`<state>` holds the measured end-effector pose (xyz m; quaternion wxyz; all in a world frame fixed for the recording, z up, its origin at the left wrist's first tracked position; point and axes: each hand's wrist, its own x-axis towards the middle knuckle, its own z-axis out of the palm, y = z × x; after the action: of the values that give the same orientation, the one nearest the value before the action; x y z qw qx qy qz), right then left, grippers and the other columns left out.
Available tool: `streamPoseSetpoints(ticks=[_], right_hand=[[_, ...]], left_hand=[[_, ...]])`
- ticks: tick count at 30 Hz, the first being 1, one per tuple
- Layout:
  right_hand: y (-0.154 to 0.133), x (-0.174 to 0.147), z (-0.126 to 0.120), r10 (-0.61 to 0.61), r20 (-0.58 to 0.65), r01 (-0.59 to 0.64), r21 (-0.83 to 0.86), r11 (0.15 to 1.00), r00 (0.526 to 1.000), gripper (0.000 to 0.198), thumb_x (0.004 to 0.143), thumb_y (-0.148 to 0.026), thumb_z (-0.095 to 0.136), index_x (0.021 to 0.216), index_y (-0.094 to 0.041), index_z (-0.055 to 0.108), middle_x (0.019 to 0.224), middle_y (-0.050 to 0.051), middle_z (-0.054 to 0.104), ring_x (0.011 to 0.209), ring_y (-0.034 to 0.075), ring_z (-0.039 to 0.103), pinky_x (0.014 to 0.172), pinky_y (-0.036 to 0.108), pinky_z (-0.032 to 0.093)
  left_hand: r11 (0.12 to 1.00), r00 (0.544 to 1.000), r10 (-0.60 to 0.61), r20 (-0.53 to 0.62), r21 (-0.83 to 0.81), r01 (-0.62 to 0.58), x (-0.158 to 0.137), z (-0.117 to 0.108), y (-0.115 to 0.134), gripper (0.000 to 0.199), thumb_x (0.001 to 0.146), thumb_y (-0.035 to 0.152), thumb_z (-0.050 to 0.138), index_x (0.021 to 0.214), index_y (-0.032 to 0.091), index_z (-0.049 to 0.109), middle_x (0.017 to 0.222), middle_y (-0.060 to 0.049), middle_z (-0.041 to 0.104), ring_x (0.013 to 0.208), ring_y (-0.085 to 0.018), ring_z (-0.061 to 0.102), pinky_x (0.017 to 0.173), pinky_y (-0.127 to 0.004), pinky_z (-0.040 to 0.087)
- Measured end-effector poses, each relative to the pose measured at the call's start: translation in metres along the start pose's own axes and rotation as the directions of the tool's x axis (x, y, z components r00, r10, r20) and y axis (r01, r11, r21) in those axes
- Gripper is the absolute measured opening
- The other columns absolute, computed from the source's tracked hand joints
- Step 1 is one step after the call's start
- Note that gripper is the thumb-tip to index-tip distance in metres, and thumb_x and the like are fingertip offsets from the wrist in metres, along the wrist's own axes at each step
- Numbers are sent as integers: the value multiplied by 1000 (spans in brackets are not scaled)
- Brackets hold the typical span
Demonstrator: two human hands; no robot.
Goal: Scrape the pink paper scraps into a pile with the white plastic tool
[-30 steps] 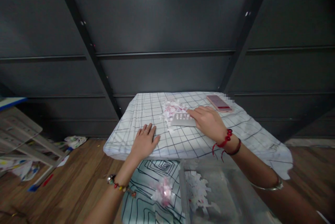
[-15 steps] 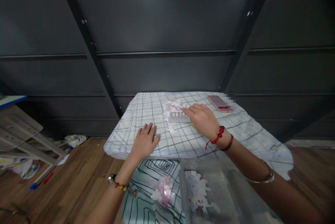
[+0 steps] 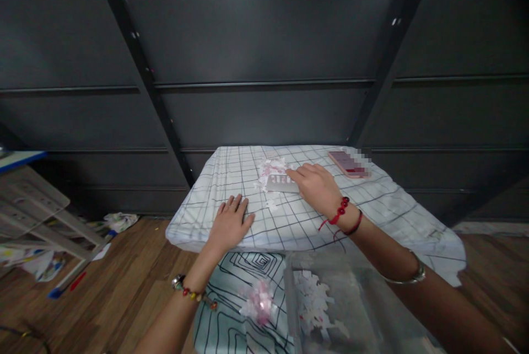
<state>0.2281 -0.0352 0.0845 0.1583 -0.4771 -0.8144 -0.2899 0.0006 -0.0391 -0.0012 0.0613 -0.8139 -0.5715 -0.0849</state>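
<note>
My left hand [image 3: 230, 224] lies flat, fingers spread, on the checked cloth of the table near its front edge. With fingers curled, my right hand [image 3: 318, 186] grips the right end of a small white plastic tray [image 3: 283, 184] that shows a row of slots along its side. Just behind and left of the tray is a heap of white and pinkish paper scraps [image 3: 270, 166], and a few loose scraps [image 3: 271, 203] lie in front. My thumb and the tray's right end are partly hidden by the hand.
A phone [image 3: 349, 164] rests at the table's back right. Below the front edge, a clear plastic bin [image 3: 291, 310] holds white paper pieces; beside it, a pink crinkled plastic bundle [image 3: 261, 303] sits on a green patterned cloth [image 3: 227, 321]. A dark panelled wall [image 3: 264, 117] stands behind.
My right hand has shifted slightly to the left, and the tray's slotted side shows a little differently. My left hand stays flat on the cloth.
</note>
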Motion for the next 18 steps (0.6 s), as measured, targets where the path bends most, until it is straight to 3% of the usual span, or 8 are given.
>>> streamPoseSetpoints(ticks=[5, 13, 18], right_hand=[[-8, 12, 5, -29, 20, 29, 0, 1000, 999, 29, 81, -5, 39, 99, -14, 60, 75, 6, 63, 75, 17, 50, 66, 31, 28], [-12, 15, -11, -117, -25, 116, -33, 993, 993, 23, 83, -8, 41, 94, -14, 60, 74, 5, 62, 74, 16, 50, 66, 30, 26], [-15, 18, -10, -150, 33, 152, -37, 988, 988, 19, 83, -11, 44, 90, -15, 62, 70, 5, 62, 74, 17, 49, 63, 30, 26]], left_hand=[[1000, 1000, 1, -8, -6, -1, 0, 2, -1, 49, 91, 42, 34, 130, 13, 42, 137, -12, 37, 127, -29, 29, 102, -43, 25], [1000, 1000, 6, -16, -18, -6, 1, 3, -2, 48, 91, 41, 34, 129, 14, 42, 137, -12, 37, 127, -29, 30, 101, -44, 26], [1000, 1000, 12, -22, -21, -13, 0, 2, -1, 47, 91, 40, 36, 129, 13, 43, 137, -13, 38, 127, -29, 30, 102, -44, 26]])
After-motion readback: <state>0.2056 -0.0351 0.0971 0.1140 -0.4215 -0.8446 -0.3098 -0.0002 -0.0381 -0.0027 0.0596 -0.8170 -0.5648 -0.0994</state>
